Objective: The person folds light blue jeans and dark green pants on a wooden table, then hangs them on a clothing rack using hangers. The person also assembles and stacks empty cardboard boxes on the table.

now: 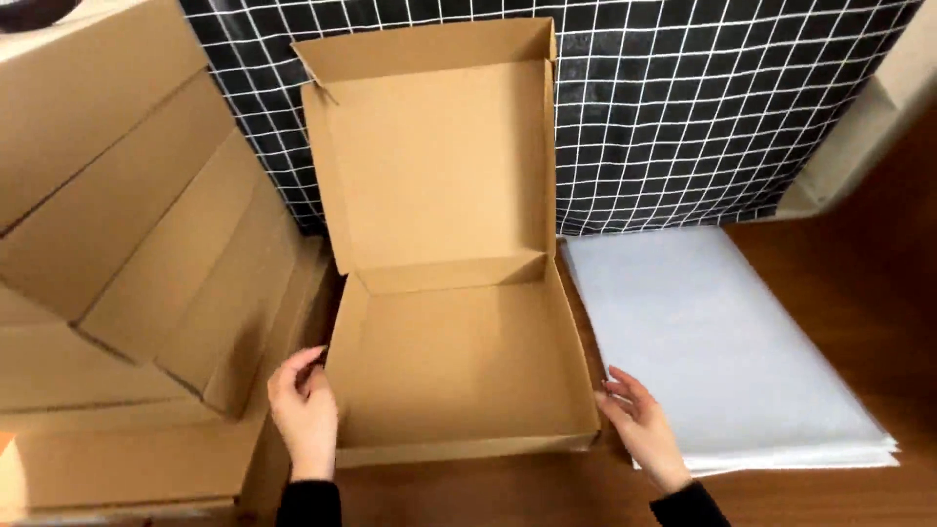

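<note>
An open brown cardboard box [449, 361] lies on the wooden surface, its lid [434, 156] standing up against the black gridded cloth behind. My left hand [305, 410] rests against the box's left wall near the front corner, fingers spread. At the front right corner, my right hand [639, 425] touches the box's right wall with fingers apart. Neither hand holds anything. The box's inside is bare.
A stack of flat folded cardboard boxes [127, 263] lies to the left. A pile of white tissue sheets [722, 342] sits to the right of the box. A black cloth with a white grid [722, 107] hangs at the back. The wooden surface [878, 293] extends to the right.
</note>
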